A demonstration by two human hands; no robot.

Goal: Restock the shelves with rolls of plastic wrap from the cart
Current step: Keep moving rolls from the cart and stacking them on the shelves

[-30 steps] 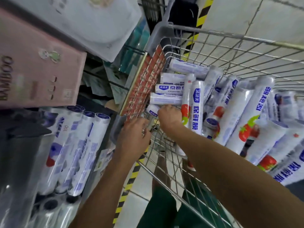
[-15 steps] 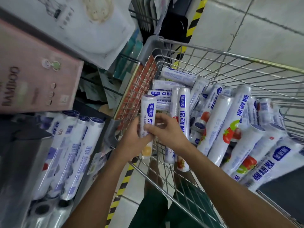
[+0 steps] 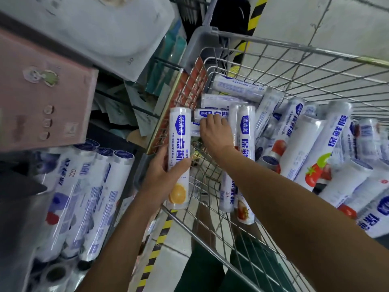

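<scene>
A wire shopping cart (image 3: 294, 66) holds several white rolls of plastic wrap with blue print. My left hand (image 3: 162, 173) grips one upright roll with an orange picture (image 3: 179, 144) at the cart's near left corner. My right hand (image 3: 214, 133) reaches deeper into the cart, its fingers on a small roll lying flat (image 3: 203, 114); whether they curl around it is not clear. Two tall rolls (image 3: 244, 131) stand just right of that hand. On the shelf at lower left stand three matching rolls (image 3: 88, 199).
A pink box (image 3: 42, 95) and a grey pack (image 3: 101, 24) sit on the shelving above the shelved rolls. A red panel (image 3: 185, 95) lines the cart's left side. Yellow-black floor tape (image 3: 155, 245) runs beside the cart. Larger tomato-print rolls (image 3: 315, 154) fill the cart's right.
My left hand now holds the orange-picture roll alone, lifted at the cart's edge. My right hand has let go of it and reached forward onto the flat rolls.
</scene>
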